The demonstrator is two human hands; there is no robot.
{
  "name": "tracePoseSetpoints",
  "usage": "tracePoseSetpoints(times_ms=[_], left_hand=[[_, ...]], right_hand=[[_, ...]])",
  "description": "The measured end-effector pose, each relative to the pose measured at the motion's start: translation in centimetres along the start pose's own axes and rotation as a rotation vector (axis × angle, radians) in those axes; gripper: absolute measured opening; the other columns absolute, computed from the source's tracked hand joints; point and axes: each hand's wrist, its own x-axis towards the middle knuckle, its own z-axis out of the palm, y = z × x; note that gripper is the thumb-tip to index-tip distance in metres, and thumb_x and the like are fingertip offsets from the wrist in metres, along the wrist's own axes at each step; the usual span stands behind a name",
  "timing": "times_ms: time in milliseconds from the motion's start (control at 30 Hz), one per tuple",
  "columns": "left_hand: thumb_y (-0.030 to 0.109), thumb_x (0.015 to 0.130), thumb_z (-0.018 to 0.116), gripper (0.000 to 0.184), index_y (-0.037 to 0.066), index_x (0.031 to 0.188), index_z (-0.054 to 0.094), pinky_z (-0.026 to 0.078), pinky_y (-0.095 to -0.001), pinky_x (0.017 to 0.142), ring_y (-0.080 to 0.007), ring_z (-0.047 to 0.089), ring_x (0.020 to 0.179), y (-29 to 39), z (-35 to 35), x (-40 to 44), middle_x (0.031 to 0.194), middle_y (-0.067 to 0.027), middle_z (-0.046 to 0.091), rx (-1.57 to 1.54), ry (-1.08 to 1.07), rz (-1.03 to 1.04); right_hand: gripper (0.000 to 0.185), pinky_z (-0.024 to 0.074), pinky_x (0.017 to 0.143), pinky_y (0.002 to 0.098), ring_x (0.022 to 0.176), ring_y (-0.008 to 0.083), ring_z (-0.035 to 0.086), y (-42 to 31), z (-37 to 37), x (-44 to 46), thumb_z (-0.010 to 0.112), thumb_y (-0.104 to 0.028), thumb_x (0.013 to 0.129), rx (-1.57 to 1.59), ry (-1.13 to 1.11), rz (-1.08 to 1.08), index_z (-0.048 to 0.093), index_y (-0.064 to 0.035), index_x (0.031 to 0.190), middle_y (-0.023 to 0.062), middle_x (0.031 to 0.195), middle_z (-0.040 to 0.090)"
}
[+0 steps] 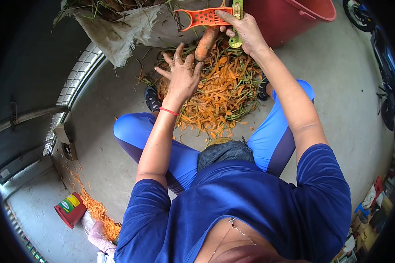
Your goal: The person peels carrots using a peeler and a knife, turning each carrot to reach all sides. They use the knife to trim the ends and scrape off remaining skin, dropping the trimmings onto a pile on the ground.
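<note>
My right hand is closed round an orange plastic peeler with a perforated body and a forked end pointing left. A green strip-like piece with a brass-coloured part crosses it at the same hand; I cannot tell whether the two are joined. Below the peeler hangs a soil-marked carrot, tilted, its upper part partly hidden behind the peeler. My left hand, fingers spread and dirty, is at the carrot's lower tip. Under both hands lies a heap of orange peelings mixed with green stalks.
A big red tub stands at the upper right. Pale woven sacking with greens is at the upper left. A small red bucket lies near spilled orange shreds. A motorbike is at the far right.
</note>
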Motion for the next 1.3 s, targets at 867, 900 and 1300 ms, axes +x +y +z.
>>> tracePoseSetpoints(times_ms=[867,900,1300], left_hand=[[0.025,0.099,0.043,0.045,-0.007,0.13,0.039,0.046,-0.0295,0.091,-0.0215,0.056,0.102,1.2,-4.3,1.6,0.126,-0.0206,0.052,-1.804,-0.516,-0.323],[0.023,0.099,0.041,0.044,-0.008,0.13,0.037,0.045,-0.0316,0.096,-0.0249,0.054,0.109,1.4,-4.3,1.6,0.127,-0.022,0.051,-1.835,-0.473,-0.305],[0.031,0.102,0.035,0.034,0.003,0.117,0.046,0.045,-0.0231,0.066,-0.0094,0.053,0.074,-1.5,-2.9,0.8,0.083,-0.0019,0.055,-1.04,-0.189,-0.274]], right_hand=[[0.025,0.0412,0.05,0.0176,0.068,0.0083,0.057,0.9,-1.3,0.6,0.067,-0.02,0.086,0.232,0.12,0.04,0.062,-0.0026,0.103,0.0026,0.09,0.062],[0.025,0.041,0.05,0.0176,0.068,0.0084,0.057,1.2,-1.3,0.7,0.067,-0.02,0.086,0.213,0.105,0.045,0.061,-0.0027,0.104,0.0025,0.09,0.062],[0.023,0.0293,0.035,0.0176,0.038,0.0017,0.041,-0.8,-0.3,-1.3,0.063,-0.029,0.09,-0.398,-0.099,0.004,0.061,-0.0082,0.101,0.0015,0.056,0.058]])
